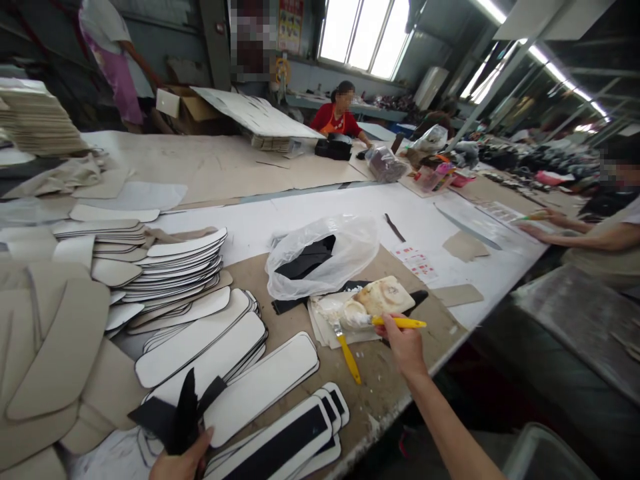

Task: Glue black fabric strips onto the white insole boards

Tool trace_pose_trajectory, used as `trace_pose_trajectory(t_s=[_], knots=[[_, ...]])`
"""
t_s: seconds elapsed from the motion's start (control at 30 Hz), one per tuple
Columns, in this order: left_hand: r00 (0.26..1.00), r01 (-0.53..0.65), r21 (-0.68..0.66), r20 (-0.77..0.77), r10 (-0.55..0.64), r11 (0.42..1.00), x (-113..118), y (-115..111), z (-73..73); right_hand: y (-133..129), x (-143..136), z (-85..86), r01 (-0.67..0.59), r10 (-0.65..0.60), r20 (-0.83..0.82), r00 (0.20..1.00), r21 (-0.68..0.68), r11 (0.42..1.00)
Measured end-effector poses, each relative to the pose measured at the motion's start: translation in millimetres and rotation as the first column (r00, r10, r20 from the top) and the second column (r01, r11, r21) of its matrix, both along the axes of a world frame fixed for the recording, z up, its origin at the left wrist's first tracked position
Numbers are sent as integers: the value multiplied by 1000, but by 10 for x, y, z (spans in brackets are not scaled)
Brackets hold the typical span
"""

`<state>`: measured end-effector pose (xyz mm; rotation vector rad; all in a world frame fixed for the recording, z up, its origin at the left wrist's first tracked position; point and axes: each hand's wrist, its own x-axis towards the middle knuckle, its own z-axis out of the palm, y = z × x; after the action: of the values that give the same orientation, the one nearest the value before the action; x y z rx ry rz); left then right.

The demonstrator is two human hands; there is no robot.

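Glue work sits somewhere in its middle, by the look of the spread. Your right hand (406, 347) is closed round the yellow handle of a glue brush (387, 322), bristles dipping toward the white glue pot (354, 311) beside a stained tan block (385, 295); that brush lies nearly level, handle pointing right toward the worktop (450, 230) edge, bristle end pointing left. A second yellow-handled brush (347, 353) rests loose on the brown board, long axis running from the pot down toward you. Your left hand (183, 460) pinches a fan of black strips (175, 417), their ends sticking up and away from you. Just right of it, a few white insole pieces (305, 433) already carry a black strip down the middle, so I judge those done; the ones overlapped above them (210, 350) are still bare white, long axes slanting from lower left to upper right, and a taller pile (180, 263) waits behind. More black pieces sit in the clear plastic bag (325, 253) beyond the pot. Plenty left, I'd say. Across the worktop, another person's hands (545, 227) work at the right edge, well apart from yours.
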<state>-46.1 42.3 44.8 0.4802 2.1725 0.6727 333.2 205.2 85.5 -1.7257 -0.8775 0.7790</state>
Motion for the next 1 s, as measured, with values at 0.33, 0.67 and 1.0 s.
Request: trace_pose_trajectory(t_s=[0.33,0.67,1.0], knots=[[974,-107,108,210,82,988,-28,-20,55,-510,-379,114,-86,76,-193,978,-44,995],[947,-146,150,307,94,978,-63,-43,74,-1097,-2207,-5,-734,722,-188,666,10,680],[945,-163,124,305,119,979,-68,-60,106,-923,-1881,-197,-695,680,219,700,-13,719]])
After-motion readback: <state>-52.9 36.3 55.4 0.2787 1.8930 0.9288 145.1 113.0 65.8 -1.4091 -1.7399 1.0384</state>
